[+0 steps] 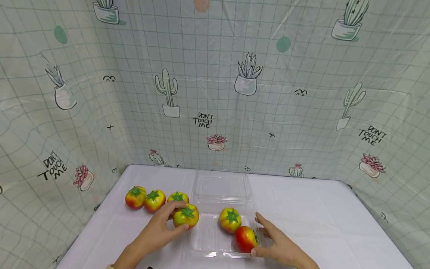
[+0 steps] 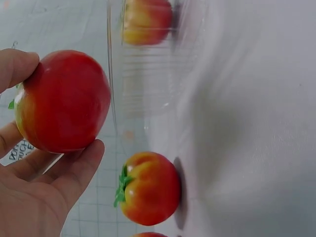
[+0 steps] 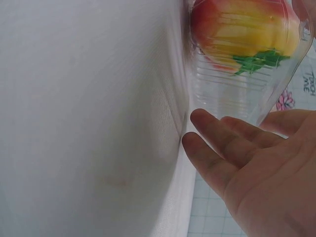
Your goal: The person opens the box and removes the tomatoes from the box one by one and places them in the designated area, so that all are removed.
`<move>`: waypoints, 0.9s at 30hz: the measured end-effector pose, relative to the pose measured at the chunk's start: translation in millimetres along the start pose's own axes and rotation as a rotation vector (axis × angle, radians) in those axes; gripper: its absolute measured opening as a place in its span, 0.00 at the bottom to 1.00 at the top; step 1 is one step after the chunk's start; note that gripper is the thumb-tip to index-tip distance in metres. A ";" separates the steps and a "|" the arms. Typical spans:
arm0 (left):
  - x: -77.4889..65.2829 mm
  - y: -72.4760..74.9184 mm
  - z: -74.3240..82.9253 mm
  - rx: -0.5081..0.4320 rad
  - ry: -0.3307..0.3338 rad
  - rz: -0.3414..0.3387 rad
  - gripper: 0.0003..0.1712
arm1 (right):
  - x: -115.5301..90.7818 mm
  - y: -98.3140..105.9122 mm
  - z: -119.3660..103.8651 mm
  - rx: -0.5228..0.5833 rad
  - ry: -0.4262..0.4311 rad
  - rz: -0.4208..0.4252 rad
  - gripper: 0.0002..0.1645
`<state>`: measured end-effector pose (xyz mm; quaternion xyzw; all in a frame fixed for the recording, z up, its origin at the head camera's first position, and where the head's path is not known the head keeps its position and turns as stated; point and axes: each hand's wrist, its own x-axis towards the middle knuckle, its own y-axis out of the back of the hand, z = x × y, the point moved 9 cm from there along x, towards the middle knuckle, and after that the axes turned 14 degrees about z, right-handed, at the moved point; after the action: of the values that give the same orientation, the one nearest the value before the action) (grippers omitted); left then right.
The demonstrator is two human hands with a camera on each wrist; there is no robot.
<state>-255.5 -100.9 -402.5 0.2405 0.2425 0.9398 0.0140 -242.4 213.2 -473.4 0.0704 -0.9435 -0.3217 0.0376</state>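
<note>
A yellow-red tomato (image 1: 186, 216) with a green star-shaped top is held between the thumb and fingers of my left hand (image 1: 159, 229). In the left wrist view, that tomato (image 2: 66, 101) shows its red underside, raised off the table. It is at the left side of a clear plastic clamshell box (image 1: 205, 233). Inside the box are two more tomatoes, one upright (image 1: 230, 220) and one tipped on its side (image 1: 246, 239). My right hand (image 1: 279, 243) is at the box's right side, its fingers (image 3: 222, 140) extended along the wall and its thumb by the near right corner.
Left of the box, a row of three tomatoes stands on the white-covered table (image 1: 100, 239): a left one (image 1: 136, 197), a middle one (image 1: 155, 200) and a partly hidden one (image 1: 178, 198). The box's clear lid (image 1: 221, 186) lies folded back towards the cactus-print curtain (image 1: 215, 93).
</note>
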 end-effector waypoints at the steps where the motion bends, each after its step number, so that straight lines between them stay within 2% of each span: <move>1: 0.0 1.9 -1.0 0.002 0.003 0.006 0.26 | 0.2 -0.3 0.2 0.003 -0.005 -0.003 0.62; 6: -0.8 9.9 -9.7 0.006 0.047 0.038 0.28 | 0.8 -1.3 2.0 0.008 -0.033 -0.012 0.62; 14: -3.8 15.5 -29.7 -0.003 0.143 0.076 0.29 | -0.3 -1.0 0.9 0.009 -0.022 -0.015 0.62; 21: -5.7 17.6 -38.8 -0.002 0.143 0.089 0.29 | 0.3 -0.8 0.1 0.001 -0.010 -0.010 0.62; 27: -7.1 16.6 -49.6 0.002 0.186 0.065 0.29 | 0.6 -1.6 1.3 0.014 -0.024 -0.016 0.62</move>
<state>-270.5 -138.9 -436.1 0.1598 0.2356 0.9578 -0.0393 -243.1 212.7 -475.3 0.0743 -0.9455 -0.3161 0.0230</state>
